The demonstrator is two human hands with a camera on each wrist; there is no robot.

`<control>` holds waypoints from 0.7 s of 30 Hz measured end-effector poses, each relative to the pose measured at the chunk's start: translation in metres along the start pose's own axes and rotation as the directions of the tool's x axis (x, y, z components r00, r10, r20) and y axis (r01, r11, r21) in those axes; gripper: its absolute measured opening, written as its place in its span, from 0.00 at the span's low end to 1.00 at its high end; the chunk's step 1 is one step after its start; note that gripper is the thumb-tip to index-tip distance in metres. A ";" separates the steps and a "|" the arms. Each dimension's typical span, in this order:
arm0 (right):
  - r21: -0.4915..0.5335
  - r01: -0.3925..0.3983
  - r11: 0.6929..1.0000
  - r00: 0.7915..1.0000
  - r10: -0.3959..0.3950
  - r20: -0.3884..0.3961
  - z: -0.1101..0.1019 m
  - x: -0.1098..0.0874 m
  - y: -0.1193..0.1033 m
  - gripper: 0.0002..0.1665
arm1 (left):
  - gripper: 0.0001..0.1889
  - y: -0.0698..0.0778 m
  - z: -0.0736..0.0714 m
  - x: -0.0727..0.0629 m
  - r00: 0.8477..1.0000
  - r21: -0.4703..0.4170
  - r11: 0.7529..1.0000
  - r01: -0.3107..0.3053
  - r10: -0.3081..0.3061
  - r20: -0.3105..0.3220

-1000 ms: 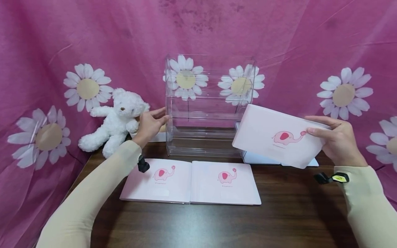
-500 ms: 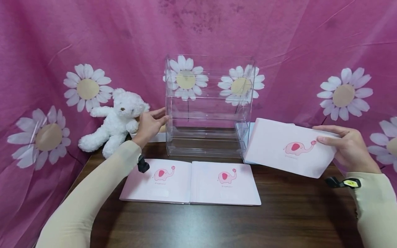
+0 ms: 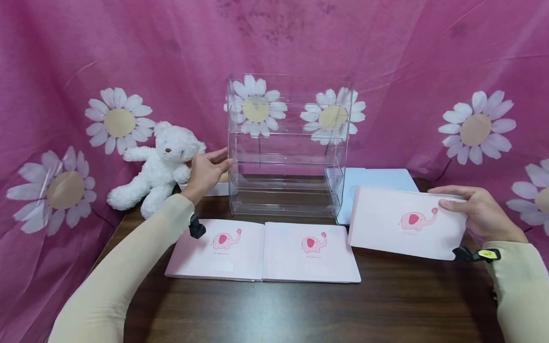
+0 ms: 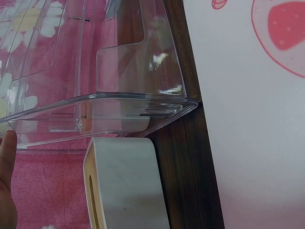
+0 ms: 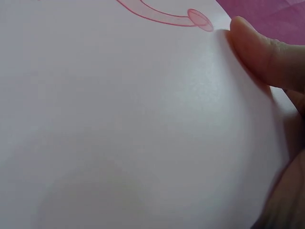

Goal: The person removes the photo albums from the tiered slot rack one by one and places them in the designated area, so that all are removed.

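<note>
My right hand (image 3: 486, 209) grips the right edge of a pale pink elephant booklet (image 3: 386, 224), thumb on the front cover. The booklet is held tilted above the table at the right; the right wrist view shows its cover (image 5: 119, 105) up close with the thumb (image 5: 262, 52) on it. On the left, the fingers and thumb of my left hand (image 3: 206, 171) touch the left side of a clear plastic display rack (image 3: 285, 200) with several tiers. Two matching pink booklets, a left one (image 3: 197, 267) and a right one (image 3: 330, 267), lie side by side before the rack.
A white teddy bear (image 3: 163, 152) sits at the table's back left. Beside the rack is a white box (image 4: 126, 186) with a slotted wooden top. Light blue booklets (image 3: 377, 178) lie right of the rack, partly hidden by the held booklet. A pink flowered curtain (image 3: 399, 62) hangs behind.
My right hand has moved the held booklet down and to the right, toward me, uncovering more of the blue booklets. The left hand and the rack have stayed in place.
</note>
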State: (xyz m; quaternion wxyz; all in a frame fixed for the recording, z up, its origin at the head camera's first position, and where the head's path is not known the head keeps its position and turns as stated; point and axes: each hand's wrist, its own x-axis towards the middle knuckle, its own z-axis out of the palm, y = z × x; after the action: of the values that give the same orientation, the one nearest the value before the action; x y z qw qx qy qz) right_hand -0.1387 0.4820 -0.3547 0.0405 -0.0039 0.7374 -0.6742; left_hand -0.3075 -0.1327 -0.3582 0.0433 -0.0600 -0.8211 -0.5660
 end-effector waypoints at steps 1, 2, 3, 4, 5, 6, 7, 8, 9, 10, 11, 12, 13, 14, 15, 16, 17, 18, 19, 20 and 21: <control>-0.051 -0.020 0.998 1.000 0.020 0.000 -0.001 0.001 0.002 0.23 | 0.26 -0.001 0.000 0.000 1.000 -0.001 1.000 -0.002 0.002 0.001; -0.099 -0.030 0.995 1.000 0.031 0.003 -0.003 0.003 0.003 0.22 | 0.26 -0.001 -0.001 0.000 1.000 -0.005 1.000 -0.003 0.003 -0.001; -0.141 -0.031 0.990 0.999 0.035 0.021 -0.004 0.004 0.005 0.22 | 0.26 -0.001 -0.001 0.001 1.000 -0.008 1.000 -0.004 0.004 -0.004; -0.181 -0.029 0.983 0.998 0.037 0.041 -0.006 0.006 0.007 0.21 | 0.26 -0.001 -0.001 0.000 1.000 -0.008 1.000 -0.005 0.005 -0.006; -0.214 -0.026 0.977 0.997 0.040 0.063 -0.007 0.007 0.009 0.21 | 0.26 -0.002 -0.001 0.000 1.000 -0.010 1.000 -0.007 0.007 -0.006; -0.245 -0.027 0.969 0.996 0.048 0.078 -0.008 0.009 0.010 0.21 | 0.26 -0.002 -0.001 0.001 1.000 -0.013 1.000 -0.009 0.008 -0.007; -0.267 -0.029 0.963 0.993 0.057 0.100 -0.010 0.010 0.012 0.21 | 0.26 -0.002 -0.001 0.001 1.000 -0.014 1.000 -0.012 0.012 -0.005; -0.271 -0.025 0.962 0.990 0.062 0.128 -0.011 0.010 0.014 0.22 | 0.26 -0.002 -0.001 0.001 1.000 -0.015 1.000 -0.008 0.008 -0.005; -0.286 -0.025 0.958 0.986 0.071 0.150 -0.012 0.011 0.016 0.22 | 0.26 -0.002 0.000 0.001 1.000 -0.018 1.000 -0.006 0.006 -0.003; -0.296 -0.027 0.955 0.983 0.079 0.167 -0.012 0.011 0.017 0.22 | 0.26 -0.002 0.000 0.001 1.000 -0.022 1.000 -0.003 0.003 -0.001; -0.304 -0.029 0.952 0.980 0.088 0.181 -0.013 0.011 0.019 0.22 | 0.26 -0.002 0.000 0.000 1.000 -0.023 1.000 -0.001 0.001 0.002; -0.309 -0.033 0.950 0.977 0.096 0.191 -0.013 0.011 0.020 0.23 | 0.25 -0.001 0.001 0.000 1.000 -0.024 1.000 0.001 -0.001 0.003; -0.316 -0.034 0.948 0.974 0.102 0.203 -0.014 0.011 0.021 0.23 | 0.25 -0.001 0.001 0.000 1.000 -0.025 1.000 0.001 0.000 0.005; -0.323 -0.027 0.946 0.971 0.101 0.216 -0.014 0.011 0.022 0.23 | 0.25 -0.001 0.001 0.000 1.000 -0.025 1.000 0.003 -0.003 0.004; -0.331 -0.029 0.943 0.968 0.108 0.224 -0.014 0.012 0.023 0.22 | 0.25 0.000 0.002 0.000 1.000 -0.025 1.000 0.001 -0.001 0.003; -0.334 -0.039 0.942 0.966 0.121 0.230 -0.014 0.012 0.024 0.22 | 0.25 0.000 0.002 0.000 1.000 -0.025 1.000 -0.003 0.003 0.002; -0.336 -0.055 0.940 0.962 0.140 0.233 -0.014 0.012 0.025 0.22 | 0.25 0.000 0.002 0.000 1.000 -0.020 1.000 -0.004 0.004 0.001; -0.352 -0.062 0.934 0.961 0.151 0.233 -0.014 0.013 0.026 0.21 | 0.25 0.000 0.002 0.000 1.000 -0.017 1.000 -0.004 0.004 0.000; -0.371 -0.069 0.926 0.961 0.161 0.225 -0.014 0.014 0.028 0.20 | 0.25 0.000 0.002 0.001 1.000 -0.015 1.000 -0.004 0.004 -0.001; -0.403 -0.078 0.912 0.963 0.174 0.208 -0.013 0.014 0.029 0.19 | 0.25 0.000 0.002 0.000 1.000 -0.011 1.000 -0.002 0.002 -0.002; -0.444 -0.077 0.893 0.966 0.178 0.190 -0.012 0.015 0.031 0.18 | 0.25 0.000 0.001 0.000 1.000 -0.011 1.000 -0.001 0.001 -0.004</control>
State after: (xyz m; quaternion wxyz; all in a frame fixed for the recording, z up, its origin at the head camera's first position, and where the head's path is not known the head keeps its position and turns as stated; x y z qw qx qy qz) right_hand -0.1526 0.4956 -0.3851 0.1663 -0.0405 0.8578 -0.4846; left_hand -0.3079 -0.1316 -0.3590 0.0450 -0.0597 -0.8178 -0.5706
